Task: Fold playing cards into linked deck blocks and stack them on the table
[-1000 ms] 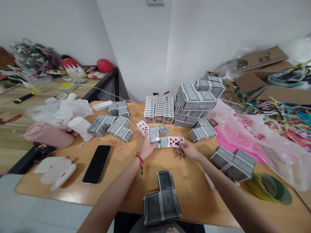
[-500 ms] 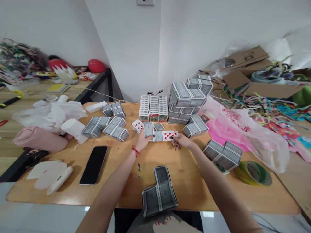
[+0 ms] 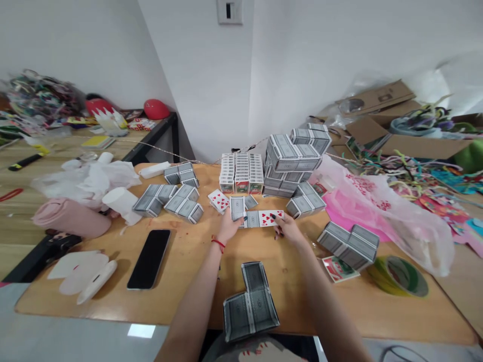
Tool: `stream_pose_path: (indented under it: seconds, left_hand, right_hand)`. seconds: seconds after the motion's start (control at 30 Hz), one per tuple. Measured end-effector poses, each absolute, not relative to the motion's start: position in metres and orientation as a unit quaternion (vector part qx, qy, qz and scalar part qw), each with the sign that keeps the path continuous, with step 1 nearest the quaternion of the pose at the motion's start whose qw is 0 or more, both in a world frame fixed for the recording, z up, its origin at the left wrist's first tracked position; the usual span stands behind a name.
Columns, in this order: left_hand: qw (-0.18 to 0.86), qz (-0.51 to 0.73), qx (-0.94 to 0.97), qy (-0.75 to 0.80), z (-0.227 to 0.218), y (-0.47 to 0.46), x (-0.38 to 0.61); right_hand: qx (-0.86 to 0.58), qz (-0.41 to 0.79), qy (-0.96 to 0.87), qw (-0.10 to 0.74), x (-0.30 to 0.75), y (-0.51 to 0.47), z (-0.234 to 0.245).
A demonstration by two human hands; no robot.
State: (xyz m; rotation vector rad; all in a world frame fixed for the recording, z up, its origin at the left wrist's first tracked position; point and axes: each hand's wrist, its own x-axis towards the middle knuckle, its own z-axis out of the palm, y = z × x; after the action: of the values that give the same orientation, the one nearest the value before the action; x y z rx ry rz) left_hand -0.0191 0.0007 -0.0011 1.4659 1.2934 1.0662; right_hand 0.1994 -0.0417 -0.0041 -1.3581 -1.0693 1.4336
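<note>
Between my hands runs a short row of playing cards, with a grey-backed card in the middle. My left hand, a red string at its wrist, pinches the row's left end, where another grey-backed card stands out beyond the fingers. At the right end my right hand grips a face-up hearts card. Loose hearts cards and a grey-backed card lie just behind. Nearest my body rests an L-shaped block covered in grey card backs.
Card boxes stand stacked at the back, beside a tall pile of card-covered blocks. More blocks sit on the left and another on the right. A phone, yellow-green tape and a pink plastic bag flank the work.
The camera view has tilted up a little, so things sit lower and slightly further right. Both hands keep their hold on the row of cards, which looks much the same.
</note>
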Motion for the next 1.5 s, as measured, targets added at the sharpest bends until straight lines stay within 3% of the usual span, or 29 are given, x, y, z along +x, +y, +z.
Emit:
stream_pose_path:
  seconds: [0.37, 0.97, 1.5]
  left_hand:
    - [0.477, 0.431, 0.589, 0.491, 0.003, -0.006, -0.025]
    - [0.502, 0.439, 0.572, 0.478, 0.0, -0.008, -0.024]
    - [0.504, 0.444, 0.564, 0.48, -0.004, -0.008, -0.023]
  right_hand:
    - [-0.56, 0.555, -0.452, 0.417, 0.191, -0.054, -0.004]
    - [-0.55, 0.555, -0.4, 0.479, 0.178, -0.057, -0.005]
    - [-0.545, 0.585, -0.389, 0.458, 0.174, -0.057, -0.011]
